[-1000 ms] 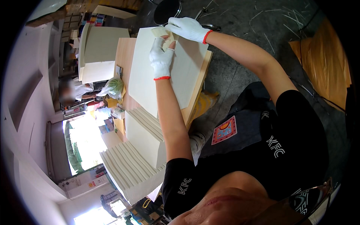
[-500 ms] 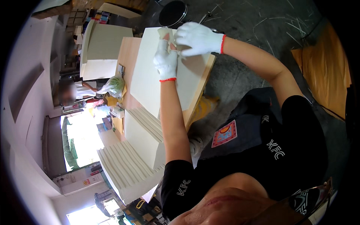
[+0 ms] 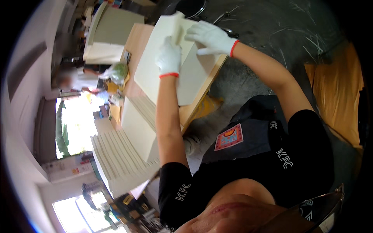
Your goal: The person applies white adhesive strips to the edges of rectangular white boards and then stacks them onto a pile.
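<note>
Sheet (image 3: 145,73), broad and pale, lies on the wooden surface (image 3: 139,35). Left hand (image 3: 169,57) is at a raised pale strip (image 3: 176,30); whether it pinches cannot be told. Right hand (image 3: 211,38) is spread just beside. Step appears to be manual handling of the strip; control calls for steady fingers. White lettering (image 3: 284,158) marks the black shirt (image 3: 307,143); a red-framed patch (image 3: 228,136) bears print.

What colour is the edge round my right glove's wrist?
The right glove's cuff edge is red, best seen in the head view.
</note>
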A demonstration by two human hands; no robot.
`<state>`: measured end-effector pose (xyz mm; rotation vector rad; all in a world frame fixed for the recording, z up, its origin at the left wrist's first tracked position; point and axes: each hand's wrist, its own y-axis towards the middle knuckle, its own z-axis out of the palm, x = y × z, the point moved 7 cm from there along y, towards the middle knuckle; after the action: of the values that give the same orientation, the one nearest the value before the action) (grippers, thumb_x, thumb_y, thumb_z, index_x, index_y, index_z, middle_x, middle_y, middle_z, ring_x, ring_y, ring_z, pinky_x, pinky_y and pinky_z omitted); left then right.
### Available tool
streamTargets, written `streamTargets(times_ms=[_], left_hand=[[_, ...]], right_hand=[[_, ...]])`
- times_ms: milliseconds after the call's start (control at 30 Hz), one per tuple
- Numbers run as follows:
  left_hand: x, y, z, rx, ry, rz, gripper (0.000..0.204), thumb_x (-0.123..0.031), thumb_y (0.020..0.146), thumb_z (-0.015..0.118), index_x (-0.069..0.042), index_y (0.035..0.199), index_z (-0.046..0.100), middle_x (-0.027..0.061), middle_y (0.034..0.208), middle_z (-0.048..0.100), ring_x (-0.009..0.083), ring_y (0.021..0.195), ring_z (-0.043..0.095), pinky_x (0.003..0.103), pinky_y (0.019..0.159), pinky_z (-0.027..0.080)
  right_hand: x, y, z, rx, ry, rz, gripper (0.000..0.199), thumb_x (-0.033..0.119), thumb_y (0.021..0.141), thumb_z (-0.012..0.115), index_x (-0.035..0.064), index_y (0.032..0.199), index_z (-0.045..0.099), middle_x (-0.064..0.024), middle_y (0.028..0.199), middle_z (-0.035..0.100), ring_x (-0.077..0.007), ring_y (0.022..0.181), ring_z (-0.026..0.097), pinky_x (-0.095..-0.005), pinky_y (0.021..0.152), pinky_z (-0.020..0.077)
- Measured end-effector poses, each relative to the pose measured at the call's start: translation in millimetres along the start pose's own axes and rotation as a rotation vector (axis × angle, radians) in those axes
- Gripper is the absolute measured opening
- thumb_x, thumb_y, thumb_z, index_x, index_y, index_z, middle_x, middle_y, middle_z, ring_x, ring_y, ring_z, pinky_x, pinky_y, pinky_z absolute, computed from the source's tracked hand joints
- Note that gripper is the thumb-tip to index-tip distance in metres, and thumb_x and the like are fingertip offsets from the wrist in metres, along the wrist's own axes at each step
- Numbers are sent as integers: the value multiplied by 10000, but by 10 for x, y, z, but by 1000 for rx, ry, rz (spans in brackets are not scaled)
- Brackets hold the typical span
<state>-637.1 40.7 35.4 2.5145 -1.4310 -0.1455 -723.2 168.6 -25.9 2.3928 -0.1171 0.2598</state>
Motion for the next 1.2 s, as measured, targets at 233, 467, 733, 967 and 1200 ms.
streamTargets(times_ms=[233, 467, 733, 967, 1200], left_hand=[[1374, -381, -1292, -629, -786, -181, 212, -121, 882, 707, 87, 915, 685, 83, 803, 687, 154, 694, 589, 320, 637, 484], [2156, -1407, -1519, -938, -1475, -233, 373, -70, 996, 453, 60, 1344, 485, 175, 1251, 585, 310, 1033, 639, 404, 876, 566], [2695, -1818, -1245, -970, -1748, -210, 379, -177, 1019, 411, 42, 1315, 498, 158, 1266, 567, 300, 1123, 577, 422, 936, 495], [3027, -1834, -1330, -970, -1721, -303, 521, -311, 1003, 430, -1, 1422, 447, 159, 1450, 465, 341, 1290, 469, 471, 1076, 400], [2914, -1938, -1393, -1113, -1548, -329, 501, -327, 1009, 433, 4, 1381, 485, 151, 1377, 525, 322, 1214, 524, 424, 1028, 456]], right_hand=[[-4, 12, 37, 119, -222, 96, 706, 442, 799, 686, 89, 1389, 526, -130, 1421, 516, -311, 1364, 426, -433, 1185, 289], [1929, 545, 524, 511, 142, -97, 852, 576, 825, 648, -15, 1413, 470, -259, 1474, 437, -400, 1401, 379, -491, 1206, 221], [2373, 485, 1109, 267, -18, -73, 878, 466, 778, 732, -26, 1432, 415, -227, 1450, 443, -383, 1387, 370, -515, 1178, 221], [2359, 540, 1081, 353, -117, -72, 953, 522, 742, 748, 3, 1459, 393, -199, 1497, 397, -378, 1376, 388, -494, 1170, 259], [2937, 955, 326, -74, 351, -159, 760, 405, 841, 695, 225, 1508, 376, -205, 1482, 417, -436, 1350, 411, -495, 1110, 379]])
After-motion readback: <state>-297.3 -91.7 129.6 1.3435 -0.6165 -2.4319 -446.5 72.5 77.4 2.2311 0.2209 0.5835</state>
